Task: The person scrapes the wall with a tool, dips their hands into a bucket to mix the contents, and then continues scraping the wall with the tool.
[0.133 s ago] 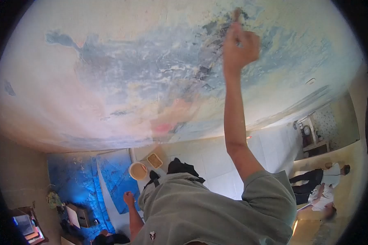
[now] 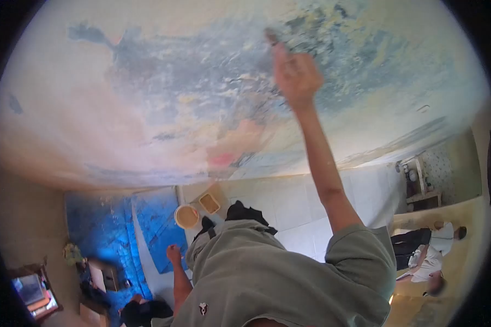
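Observation:
My right hand [image 2: 299, 80] is raised high against the wall, fingers closed round a small paintbrush [image 2: 271, 37] whose brown tip is smeared by motion. That tip overlaps the grey-blue painted patch [image 2: 185, 73] on the pale wall. Darker, rougher strokes lie just to the right of the hand. Low at my left side hangs my left hand [image 2: 173, 253], its fingers curled and nothing showing out of them. A round bucket [image 2: 186, 217] with tan contents stands on the floor near my feet, beside a squarish tan container [image 2: 209, 203].
Blue sheeting [image 2: 101, 218] covers the floor at left, with a box [image 2: 110, 277] on it. A framed screen-like object [image 2: 30, 290] is at lower left. Two people [image 2: 428, 253] are at the right. Shelves with kitchenware [image 2: 420, 182] stand at the far right. Pale tiles [image 2: 294, 210] pave the floor.
My right hand and the brush have swept left and slightly down across the wall. The left hand is slightly higher in view and stays low at my side.

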